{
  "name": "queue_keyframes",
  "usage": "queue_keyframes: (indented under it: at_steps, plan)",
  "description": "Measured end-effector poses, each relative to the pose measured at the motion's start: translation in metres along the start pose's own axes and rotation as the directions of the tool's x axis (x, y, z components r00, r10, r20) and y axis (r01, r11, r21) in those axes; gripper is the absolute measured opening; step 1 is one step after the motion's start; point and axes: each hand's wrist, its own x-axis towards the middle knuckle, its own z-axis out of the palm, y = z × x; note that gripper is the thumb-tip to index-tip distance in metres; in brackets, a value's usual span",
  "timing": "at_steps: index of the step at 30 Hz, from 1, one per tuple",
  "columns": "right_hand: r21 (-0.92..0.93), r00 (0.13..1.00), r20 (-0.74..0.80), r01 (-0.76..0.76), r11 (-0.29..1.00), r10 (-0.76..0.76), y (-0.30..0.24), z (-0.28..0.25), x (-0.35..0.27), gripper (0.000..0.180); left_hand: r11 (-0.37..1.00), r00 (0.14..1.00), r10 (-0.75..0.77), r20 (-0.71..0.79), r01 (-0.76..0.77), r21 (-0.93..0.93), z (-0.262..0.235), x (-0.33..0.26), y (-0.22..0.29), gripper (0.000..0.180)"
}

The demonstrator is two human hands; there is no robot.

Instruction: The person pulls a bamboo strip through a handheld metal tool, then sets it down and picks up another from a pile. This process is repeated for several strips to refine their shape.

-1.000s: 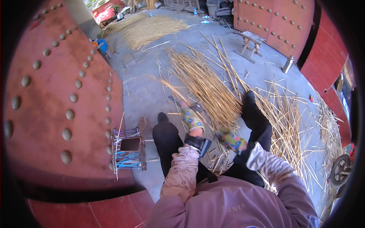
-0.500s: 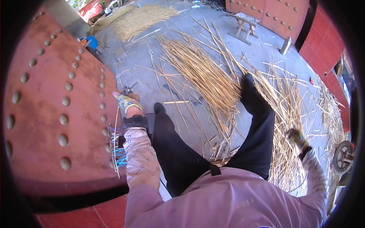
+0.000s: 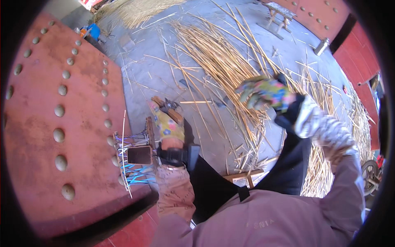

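Observation:
My left hand (image 3: pixel 168 125), in a yellow floral glove, is closed around a small tool (image 3: pixel 168 108) with wooden parts and dark metal pieces. Its exact kind I cannot make out. My right hand (image 3: pixel 265 94), in a similar glove and slightly blurred, hovers over a long bundle of dry reed stalks (image 3: pixel 218 57). Its fingers are apart and nothing shows in them. Beside my left forearm stands a low stool (image 3: pixel 140 177) laced with blue and purple cords. On it rests a dark-screened phone-like device (image 3: pixel 139 155), with a thin pale strip (image 3: pixel 123 136) beside it.
More loose stalks (image 3: pixel 319 164) lie to my right. A studded red door (image 3: pixel 37 119) borders the left. Farther off are a small bench (image 3: pixel 276 18), a metal flask (image 3: pixel 321 46) and a straw mat (image 3: pixel 144 10). Part of a wooden frame (image 3: pixel 247 176) shows between my legs.
My right hand has swung from the far right in over the reed bundle. The left hand, with the tool, has come away from the door toward my legs. The view has shifted.

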Motion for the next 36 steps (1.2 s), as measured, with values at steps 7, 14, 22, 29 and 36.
queue_keyframes:
  at_steps: [7,14,22,29,36]
  plan:
    - [-0.59,0.72,-0.694,-0.589,0.552,0.027,0.233,0.008,0.178,0.048,0.99,0.99,-0.138,0.019,0.138,-0.009,0.009,-0.021,0.027,0.034]
    - [-0.625,0.655,-0.753,-0.684,0.375,-0.061,0.292,0.005,0.237,0.077,0.976,0.968,-0.217,-0.123,0.215,-0.025,0.007,-0.003,0.034,0.049]
    - [-0.591,0.611,-0.792,-0.754,0.287,-0.024,0.342,-0.021,0.242,0.057,0.955,0.966,-0.257,0.019,0.257,-0.148,-0.003,-0.002,0.034,0.052]
    - [-0.026,0.511,-0.835,-0.406,0.914,0.203,0.311,-0.057,0.178,0.018,0.966,0.966,-0.255,-0.037,0.252,-0.066,0.001,-0.017,0.039,0.043]
    - [-0.756,0.616,-0.652,-0.572,0.318,-0.443,0.166,-0.069,0.076,0.018,0.966,0.977,-0.211,0.04,0.202,0.163,0.007,-0.024,0.02,0.035]
